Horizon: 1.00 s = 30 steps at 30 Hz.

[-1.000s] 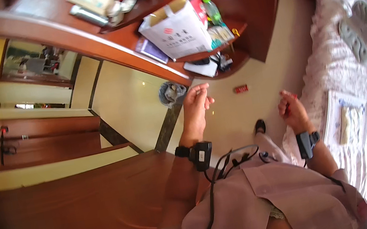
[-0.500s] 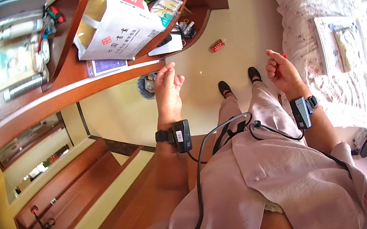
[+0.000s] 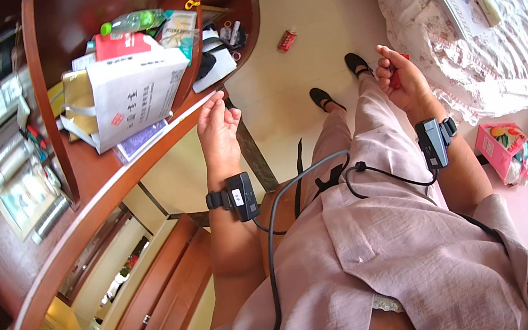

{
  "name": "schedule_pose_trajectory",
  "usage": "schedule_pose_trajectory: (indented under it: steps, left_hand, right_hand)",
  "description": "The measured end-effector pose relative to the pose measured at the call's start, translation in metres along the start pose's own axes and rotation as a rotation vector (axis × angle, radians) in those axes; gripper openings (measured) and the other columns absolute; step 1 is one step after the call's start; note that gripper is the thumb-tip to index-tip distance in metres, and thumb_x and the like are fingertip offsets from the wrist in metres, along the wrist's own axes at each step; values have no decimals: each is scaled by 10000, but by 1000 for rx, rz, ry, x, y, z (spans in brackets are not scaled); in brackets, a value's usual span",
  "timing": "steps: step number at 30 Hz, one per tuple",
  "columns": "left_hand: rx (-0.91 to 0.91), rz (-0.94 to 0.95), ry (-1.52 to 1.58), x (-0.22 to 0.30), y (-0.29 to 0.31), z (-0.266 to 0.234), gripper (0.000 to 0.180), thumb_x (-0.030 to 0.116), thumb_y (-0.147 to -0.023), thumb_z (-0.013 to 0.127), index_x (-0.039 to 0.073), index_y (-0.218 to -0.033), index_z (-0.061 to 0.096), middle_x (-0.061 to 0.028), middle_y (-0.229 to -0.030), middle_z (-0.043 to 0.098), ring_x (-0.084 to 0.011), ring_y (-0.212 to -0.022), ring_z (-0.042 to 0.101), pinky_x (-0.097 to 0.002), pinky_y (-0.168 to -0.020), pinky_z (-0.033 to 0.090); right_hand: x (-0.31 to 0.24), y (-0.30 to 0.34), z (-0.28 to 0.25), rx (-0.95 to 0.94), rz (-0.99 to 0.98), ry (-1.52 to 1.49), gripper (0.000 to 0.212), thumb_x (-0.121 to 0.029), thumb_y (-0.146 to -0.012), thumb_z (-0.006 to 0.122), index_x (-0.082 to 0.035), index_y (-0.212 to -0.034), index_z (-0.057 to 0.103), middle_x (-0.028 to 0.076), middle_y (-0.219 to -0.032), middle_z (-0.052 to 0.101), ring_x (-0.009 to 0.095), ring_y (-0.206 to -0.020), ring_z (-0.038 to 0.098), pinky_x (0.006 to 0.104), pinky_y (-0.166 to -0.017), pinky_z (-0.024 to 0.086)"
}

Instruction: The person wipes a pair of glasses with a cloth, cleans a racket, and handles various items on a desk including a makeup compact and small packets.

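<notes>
My left hand (image 3: 218, 127) is raised near the front edge of the wooden desk (image 3: 98, 184), palm up. Its fingers are loosely bent with the thumb apart, and nothing shows in them. My right hand (image 3: 402, 80) is closed around a small red object (image 3: 395, 79); the fingers cover most of it, so its kind is unclear. The bed (image 3: 404, 20) lies just beyond that hand. Ahead on the floor rests a small red packet or can (image 3: 286, 40). Both wrists carry strapped black devices, joined to a cable across my lap.
On the desk shelf a white paper bag (image 3: 132, 96) leans beside a green-capped bottle (image 3: 136, 22). A picture frame (image 3: 24, 196) lies farther left. A pink bag (image 3: 498, 148) stands on the floor at right. An open drawer (image 3: 152, 291) is lower left.
My view has turned: the desk things appear shifted left and rotated, the bed more tilted. The pink bag has come into sight. Both hands keep much the same pose, the red object still held.
</notes>
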<state>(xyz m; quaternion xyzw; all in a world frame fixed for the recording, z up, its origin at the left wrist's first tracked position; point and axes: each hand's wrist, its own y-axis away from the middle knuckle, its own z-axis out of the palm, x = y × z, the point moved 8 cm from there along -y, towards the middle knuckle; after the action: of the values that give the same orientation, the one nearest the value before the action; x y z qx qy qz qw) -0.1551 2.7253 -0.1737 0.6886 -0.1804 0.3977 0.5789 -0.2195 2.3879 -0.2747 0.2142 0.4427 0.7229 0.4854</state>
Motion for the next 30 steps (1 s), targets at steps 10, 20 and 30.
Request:
schedule_pose_trajectory:
  steps: [10, 20, 30]
  left_hand:
    - [-118, 13, -110, 6, -20, 79, 164, 120, -906, 537, 34, -1043, 567, 26, -633, 484, -70, -602, 490, -270, -738, 465]
    - [-36, 49, -61, 25, -12, 89, 135, 191, -892, 589, 93, -985, 588, 48, -709, 515, -54, -612, 493, -245, -673, 484]
    - [-151, 240, 113, 64, 3, 81, 168, 117, -889, 577, 25, -1029, 565, -8, -714, 543, -82, -604, 516, -248, -669, 478]
  right_hand:
    - [-51, 6, -28, 138, -81, -61, 164, -187, -909, 543, -86, -1031, 586, -22, -675, 504, 79, -543, 426, 171, -428, 352]
    - [-81, 8, -17, 28, -232, 1, 149, -187, -860, 596, -147, -756, 496, -65, -482, 307, 57, -364, 293, 217, -302, 248]
    - [-98, 37, 30, -107, -121, 19, 181, -172, -848, 602, -174, -727, 468, -63, -518, 315, 70, -432, 318, 212, -375, 267]
